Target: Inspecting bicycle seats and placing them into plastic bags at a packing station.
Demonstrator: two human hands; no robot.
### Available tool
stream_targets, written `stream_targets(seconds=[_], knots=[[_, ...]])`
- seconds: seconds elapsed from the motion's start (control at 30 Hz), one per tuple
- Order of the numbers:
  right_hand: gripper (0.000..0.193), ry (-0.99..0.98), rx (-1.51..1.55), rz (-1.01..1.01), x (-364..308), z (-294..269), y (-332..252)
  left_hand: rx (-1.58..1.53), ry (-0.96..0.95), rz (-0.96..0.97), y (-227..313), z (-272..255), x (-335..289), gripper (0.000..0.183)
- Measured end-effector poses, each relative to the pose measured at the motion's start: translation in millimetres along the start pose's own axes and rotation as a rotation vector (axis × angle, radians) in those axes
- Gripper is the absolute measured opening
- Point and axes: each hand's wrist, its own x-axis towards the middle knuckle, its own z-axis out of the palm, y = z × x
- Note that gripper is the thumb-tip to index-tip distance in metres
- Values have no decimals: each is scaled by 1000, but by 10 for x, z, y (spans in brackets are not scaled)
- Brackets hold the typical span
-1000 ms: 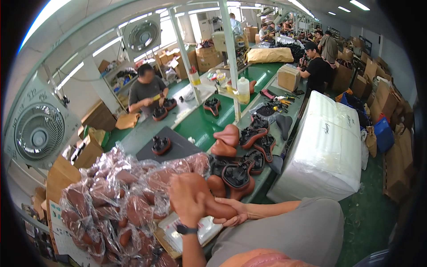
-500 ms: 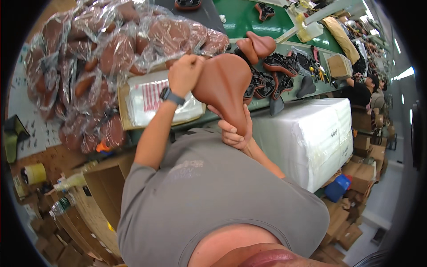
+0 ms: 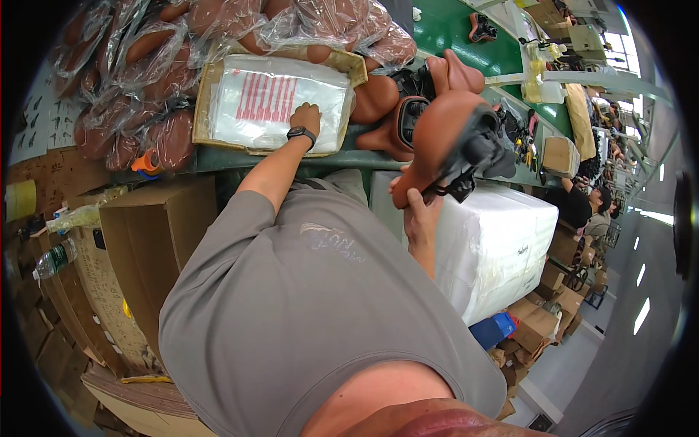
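Observation:
A brown bicycle saddle (image 3: pixel 443 135) is tilted on its side, its black underside turned to the right. My right hand (image 3: pixel 420 213) is closed around its narrow nose, holding it over the bench's near edge. My left hand (image 3: pixel 306 120), with a dark watch on the wrist, rests on a stack of clear plastic bags (image 3: pixel 240 109) with red print. Its fingers are curled down against the top bag, and the fingertips are partly hidden. The bags lie in a shallow open cardboard box (image 3: pixel 202 116).
Bagged brown saddles (image 3: pixel 171 127) are heaped behind and left of the box. Several unwrapped saddles (image 3: pixel 375 98) lie to its right. A white wrapped block (image 3: pixel 502 240) stands at right, a tall cardboard box (image 3: pixel 153 233) at left. Other people (image 3: pixel 575 204) sit far right.
My left hand has let go of the saddle and come down onto the plastic bags. My right hand has carried the saddle rightward and turned it, so its underside now shows.

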Motion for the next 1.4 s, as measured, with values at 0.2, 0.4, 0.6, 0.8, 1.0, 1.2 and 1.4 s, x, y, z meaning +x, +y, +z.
stream_targets(seconds=[0.2, 0.4, 0.6, 0.8, 1.0, 1.2, 1.4], knots=[[61, -49, 150, 524, -227, -591, 171, 27, 24, 159, 530, -3, -11, 26], [49, 86, 191, 616, -245, -518, 583, -237, -87, -94, 217, -55, 179, 27], [53, -15, 39, 476, 152, -323, 884, -953, -60, -79, -98, -906, -215, 32], [47, -461, 646, 731, 605, 546, 696, -968, -123, 226, 75, -2068, -1071, 27], [37, -523, 300, 800, 765, 1081, 849, -725, -99, -17, 427, -2550, -1629, 23], [38, -517, 496, 869, 762, 1165, 794, -1632, -78, -270, 297, -2307, -1776, 22], [45, -503, 581, 753, 874, 1081, 536, -2096, 87, -185, 367, -2681, -1589, 23]])
